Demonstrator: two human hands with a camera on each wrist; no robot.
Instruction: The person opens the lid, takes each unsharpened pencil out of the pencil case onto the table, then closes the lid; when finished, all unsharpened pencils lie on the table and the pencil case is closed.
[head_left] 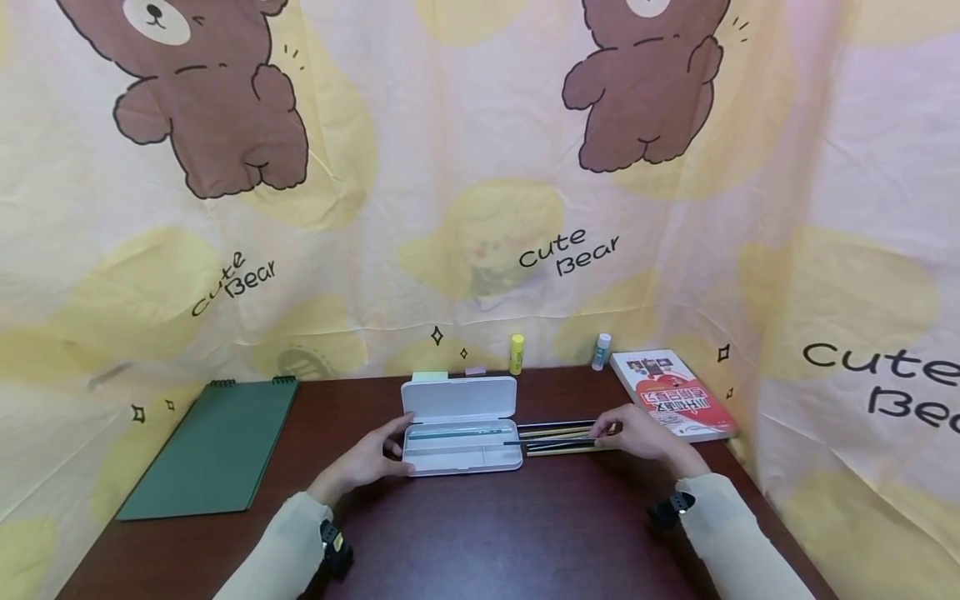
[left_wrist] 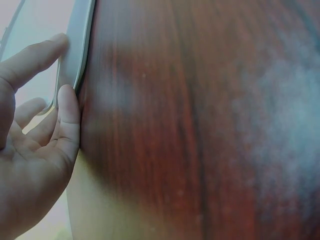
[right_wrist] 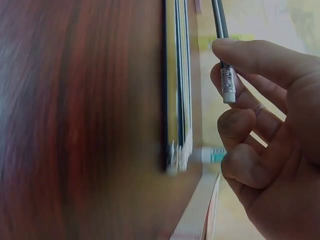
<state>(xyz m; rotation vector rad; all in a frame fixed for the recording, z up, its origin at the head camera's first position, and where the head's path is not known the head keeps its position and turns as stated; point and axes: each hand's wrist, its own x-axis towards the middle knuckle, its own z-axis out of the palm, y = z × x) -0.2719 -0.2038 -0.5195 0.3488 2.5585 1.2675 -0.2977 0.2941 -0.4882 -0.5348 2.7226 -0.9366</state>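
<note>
A white pencil case lies open on the table, its lid raised at the back. One teal pencil lies in its rear compartment. My left hand holds the case's left end, thumb at the front corner and fingers toward the hinge side. With thumb and forefinger, my right hand pinches a dark pencil near its white eraser end. The pencil's other end overlaps the case's right edge in the head view. Several yellow and black pencils lie side by side on the table, right of the case.
A green spiral-bound pad lies at the left of the table. A red-and-white book is at the back right. A yellow tube and a white-capped glue stick stand along the back, with sticky notes behind the lid.
</note>
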